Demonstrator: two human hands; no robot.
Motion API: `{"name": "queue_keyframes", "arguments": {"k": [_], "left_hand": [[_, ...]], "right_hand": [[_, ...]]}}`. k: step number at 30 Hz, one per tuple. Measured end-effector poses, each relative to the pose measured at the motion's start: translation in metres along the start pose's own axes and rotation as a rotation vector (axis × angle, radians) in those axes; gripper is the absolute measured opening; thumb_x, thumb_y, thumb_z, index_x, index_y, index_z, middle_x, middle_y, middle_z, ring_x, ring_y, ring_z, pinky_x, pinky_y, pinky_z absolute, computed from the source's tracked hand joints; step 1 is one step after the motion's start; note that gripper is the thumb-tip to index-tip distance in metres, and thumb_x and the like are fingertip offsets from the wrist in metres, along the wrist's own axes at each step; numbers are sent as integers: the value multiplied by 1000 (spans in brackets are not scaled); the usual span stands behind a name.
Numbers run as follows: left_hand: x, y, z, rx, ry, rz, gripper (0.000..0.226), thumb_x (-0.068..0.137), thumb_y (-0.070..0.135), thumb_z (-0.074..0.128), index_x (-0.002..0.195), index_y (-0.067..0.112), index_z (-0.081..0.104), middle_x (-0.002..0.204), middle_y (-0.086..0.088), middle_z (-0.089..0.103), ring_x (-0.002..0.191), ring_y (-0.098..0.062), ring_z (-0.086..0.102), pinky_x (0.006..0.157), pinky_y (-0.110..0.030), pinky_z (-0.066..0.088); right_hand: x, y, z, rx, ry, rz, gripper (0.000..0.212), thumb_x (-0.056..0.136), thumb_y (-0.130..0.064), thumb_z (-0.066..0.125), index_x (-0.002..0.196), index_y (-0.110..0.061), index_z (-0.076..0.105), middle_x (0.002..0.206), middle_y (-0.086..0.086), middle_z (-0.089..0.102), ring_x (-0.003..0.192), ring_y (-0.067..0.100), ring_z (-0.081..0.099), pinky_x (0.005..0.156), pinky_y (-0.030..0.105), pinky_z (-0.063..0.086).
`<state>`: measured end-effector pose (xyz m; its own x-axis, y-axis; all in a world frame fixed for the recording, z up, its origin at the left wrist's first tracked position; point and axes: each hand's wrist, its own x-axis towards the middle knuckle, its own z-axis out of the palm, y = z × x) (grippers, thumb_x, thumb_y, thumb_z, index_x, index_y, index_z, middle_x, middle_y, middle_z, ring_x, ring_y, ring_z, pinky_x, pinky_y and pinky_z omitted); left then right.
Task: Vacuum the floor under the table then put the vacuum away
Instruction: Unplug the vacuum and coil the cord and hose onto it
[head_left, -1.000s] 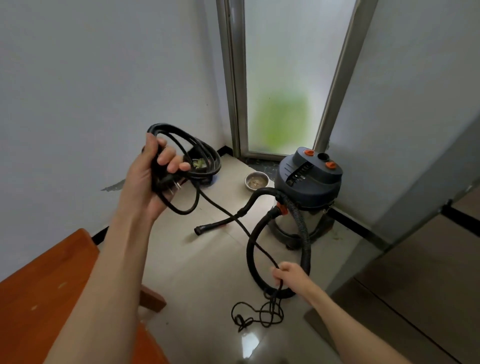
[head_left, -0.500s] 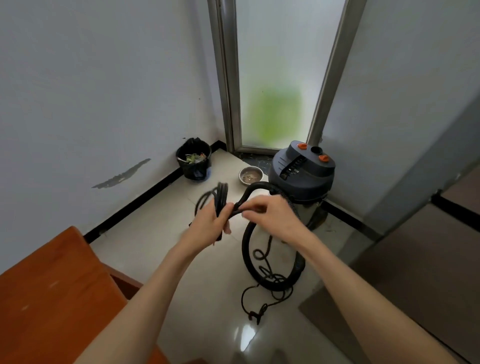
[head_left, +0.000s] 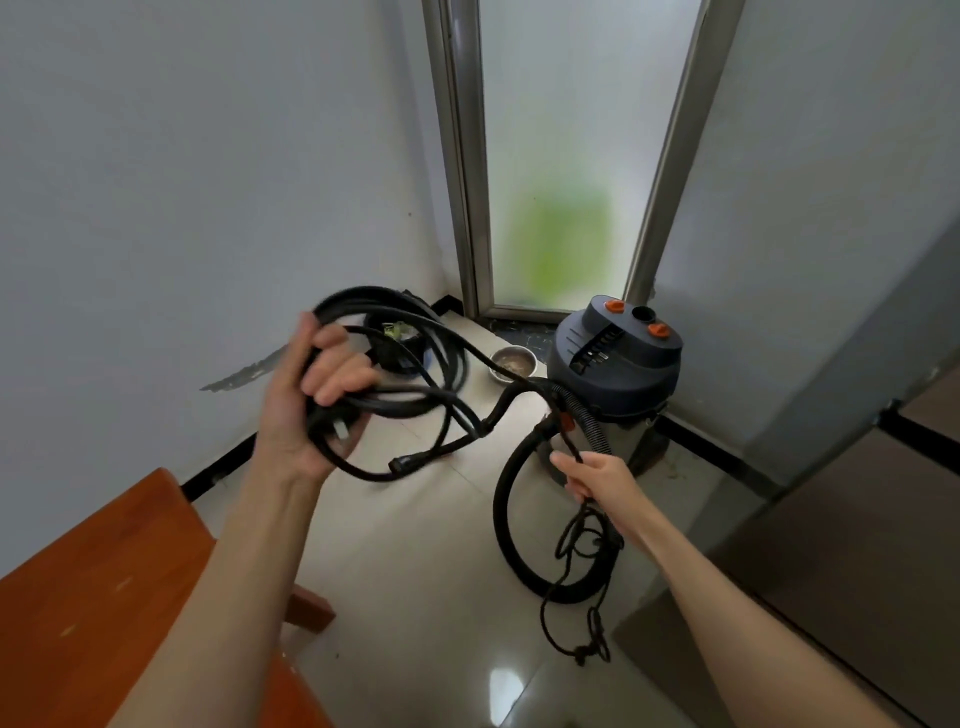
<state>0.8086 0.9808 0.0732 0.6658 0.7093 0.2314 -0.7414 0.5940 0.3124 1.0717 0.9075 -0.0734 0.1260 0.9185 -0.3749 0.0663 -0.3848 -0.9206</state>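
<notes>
At far left, an orange-brown wooden table juts in along the white wall. Next, the left hand is raised, fingers curled round a bundle of black power-cord loops with the plug hanging by the palm. Further right, the right hand pinches the same cord's slack run low, above a tangle on the pale tiled floor. Rightmost, the blue-grey canister vacuum with orange knobs stands in the corner by the frosted door, its black ribbed hose looping on the floor. Judging from this, cord-winding for storage is underway; next, the slack needs carrying up onto the coil.
</notes>
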Motion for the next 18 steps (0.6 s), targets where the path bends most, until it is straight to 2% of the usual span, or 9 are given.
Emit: {"name": "queue_keyframes", "arguments": {"k": [2, 5, 6, 8, 11, 13, 15, 18], "left_hand": [[-1, 16, 4, -110, 39, 169, 28, 96, 19, 52, 79, -4, 55, 47, -12, 43, 44, -25, 43, 57, -29, 44], [-7, 38, 5, -204, 94, 347, 20, 90, 14, 60, 80, -4, 59, 45, -11, 47, 43, -23, 50, 54, -24, 44], [-8, 41, 3, -168, 146, 371, 16, 89, 13, 61, 85, -3, 61, 45, -8, 47, 44, -19, 50, 55, -21, 44], [-9, 36, -3, -6, 291, 381, 15, 84, 10, 64, 98, 2, 64, 46, 0, 42, 44, -10, 44, 54, -16, 42], [-9, 16, -13, 288, 488, 312, 20, 85, 13, 55, 104, 15, 61, 49, 6, 35, 44, -4, 35, 52, -13, 41], [-9, 1, -13, 465, 545, 212, 13, 87, 16, 47, 86, 16, 60, 50, 6, 34, 43, -5, 35, 51, -17, 44], [-8, -11, -11, 641, 605, 97, 24, 87, 17, 45, 64, 16, 51, 50, 5, 37, 43, -8, 38, 55, -22, 45], [0, -23, -9, 814, 728, -17, 25, 91, 17, 44, 66, 14, 43, 49, 1, 43, 43, -12, 43, 60, -28, 40]], "right_hand": [[1, 14, 0, -62, 44, 20, 35, 87, -30, 66, 61, -13, 49, 56, -3, 43, 59, 11, 42, 66, 23, 37], [0, 28, -2, 30, 108, 42, 14, 87, -17, 67, 75, -10, 64, 62, -2, 52, 65, 11, 47, 66, 21, 40], [0, 27, 0, 51, 145, 23, 10, 88, -14, 65, 79, -11, 66, 62, -1, 54, 64, 11, 48, 65, 22, 40], [3, 21, 8, -35, 232, -55, 17, 92, -16, 61, 76, -16, 68, 61, 0, 55, 61, 10, 48, 61, 21, 40], [3, -1, 22, -262, 245, -158, 22, 95, -22, 55, 79, -19, 69, 60, 0, 57, 58, 11, 50, 56, 16, 40], [3, -18, 25, -443, 173, -182, 25, 97, -23, 52, 77, -19, 66, 61, -2, 56, 59, 11, 52, 59, 21, 43], [2, -35, 30, -669, 55, -149, 30, 97, -25, 49, 70, -20, 58, 65, -3, 55, 66, 14, 54, 63, 28, 42], [3, -48, 37, -833, -24, -74, 29, 96, -25, 50, 70, -16, 56, 75, 3, 59, 78, 23, 58, 70, 33, 46]]}}
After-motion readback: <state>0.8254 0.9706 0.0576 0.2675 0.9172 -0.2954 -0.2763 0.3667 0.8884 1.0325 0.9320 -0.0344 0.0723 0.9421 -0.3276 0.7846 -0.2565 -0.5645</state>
